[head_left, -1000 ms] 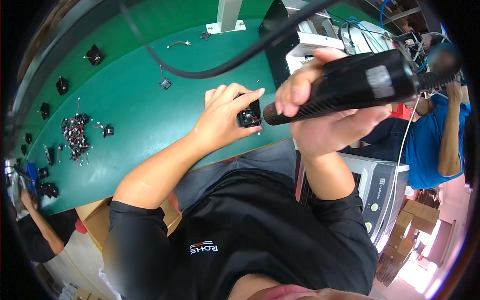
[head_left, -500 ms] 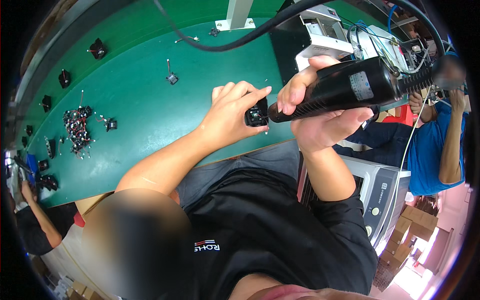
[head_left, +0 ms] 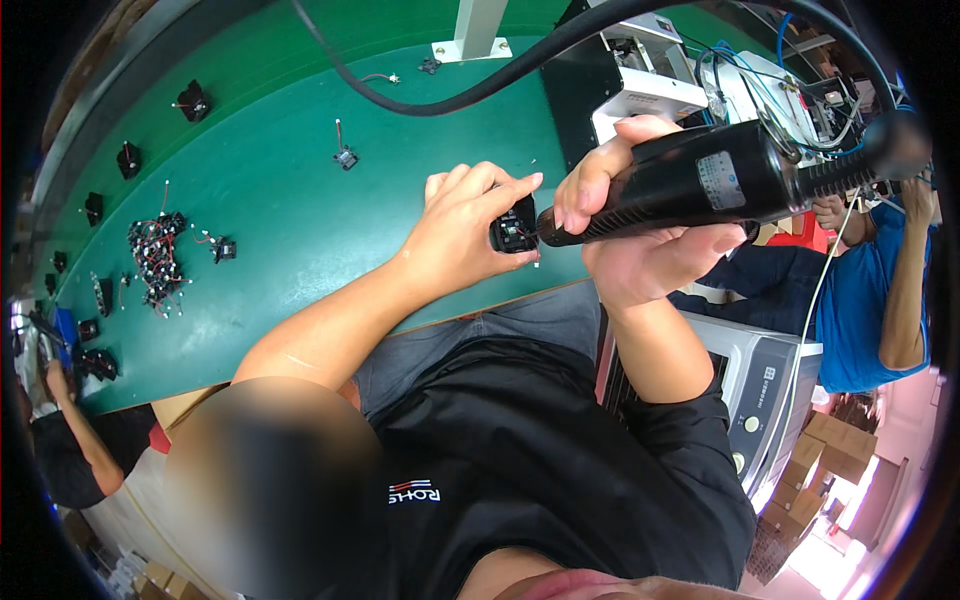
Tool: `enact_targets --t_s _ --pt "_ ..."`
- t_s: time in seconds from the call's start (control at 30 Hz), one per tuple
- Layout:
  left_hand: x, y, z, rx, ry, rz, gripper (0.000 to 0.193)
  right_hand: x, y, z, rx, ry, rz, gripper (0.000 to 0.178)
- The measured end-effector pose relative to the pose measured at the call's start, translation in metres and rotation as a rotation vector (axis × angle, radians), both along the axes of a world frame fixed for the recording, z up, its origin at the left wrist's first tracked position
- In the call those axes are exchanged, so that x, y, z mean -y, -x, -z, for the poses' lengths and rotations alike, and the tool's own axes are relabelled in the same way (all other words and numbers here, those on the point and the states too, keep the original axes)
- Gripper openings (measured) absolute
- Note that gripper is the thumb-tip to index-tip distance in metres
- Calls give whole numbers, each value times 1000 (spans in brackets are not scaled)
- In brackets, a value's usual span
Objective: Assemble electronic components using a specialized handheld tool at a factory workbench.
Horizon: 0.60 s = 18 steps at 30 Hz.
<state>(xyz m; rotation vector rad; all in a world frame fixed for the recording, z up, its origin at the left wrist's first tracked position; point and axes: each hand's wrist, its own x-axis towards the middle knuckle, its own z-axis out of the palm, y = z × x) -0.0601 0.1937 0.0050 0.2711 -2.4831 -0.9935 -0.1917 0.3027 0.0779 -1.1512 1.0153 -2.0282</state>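
Note:
My left hand (head_left: 462, 222) is closed around a small black plastic housing (head_left: 514, 228) at the near edge of the green bench. Small parts show inside the housing, too fine to make out. My right hand (head_left: 630, 225) grips a thick black electric screwdriver (head_left: 690, 180), held slanting with its narrow nose at the housing's right side. Whether its tip touches a screw cannot be seen. A thick black cable (head_left: 470, 100) runs from its rear end and loops over the bench. Beyond my left hand lies a small wired module (head_left: 345, 157).
A pile of wired modules (head_left: 157, 255) lies on the left of the bench (head_left: 280, 200), with black housings (head_left: 192, 101) along the far left. Machines (head_left: 645, 80) stand at the far right. A co-worker in blue (head_left: 870, 290) sits on the right; another person's arm (head_left: 85, 420) shows at left.
The cable's loop hangs slightly lower over the bench, and the screwdriver's rear end has shifted a little. Both my hands keep their places and grips.

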Motion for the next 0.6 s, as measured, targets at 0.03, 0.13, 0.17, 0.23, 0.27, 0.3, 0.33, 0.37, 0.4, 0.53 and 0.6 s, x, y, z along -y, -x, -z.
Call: enact_targets --t_s 0.03,0.13,0.17,0.23,0.27,0.3,0.33,0.37,0.4,0.53,0.6 --pt "0 0 0 4 -6 2 76 0 -1 0 5 -8 10 110" --pt "1 0 0 4 -17 -1 76 0 -3 1 31 -7 -3 107" --pt "1 0 0 1 -22 -6 76 0 -4 1 52 0 -23 106" --pt "2 0 0 -1 -22 -5 76 0 -5 4 61 10 -22 104" --pt "2 0 0 -2 -23 -4 77 0 -6 6 70 21 -20 103" --pt "3 0 1 -3 -22 -6 77 1 -5 7 69 21 -23 103" --pt "4 1 2 -7 -16 -14 77 2 -5 8 74 15 10 102" --pt "4 1 2 -12 -10 -22 76 3 -4 9 78 10 43 101" --pt "4 1 1 -13 -9 -20 76 4 -4 9 77 11 45 101" --pt "6 0 -4 49 -21 -1 75 9 -3 7 34 -42 107 101" --pt "7 -1 -5 62 -36 4 75 12 -7 2 38 -78 156 105"
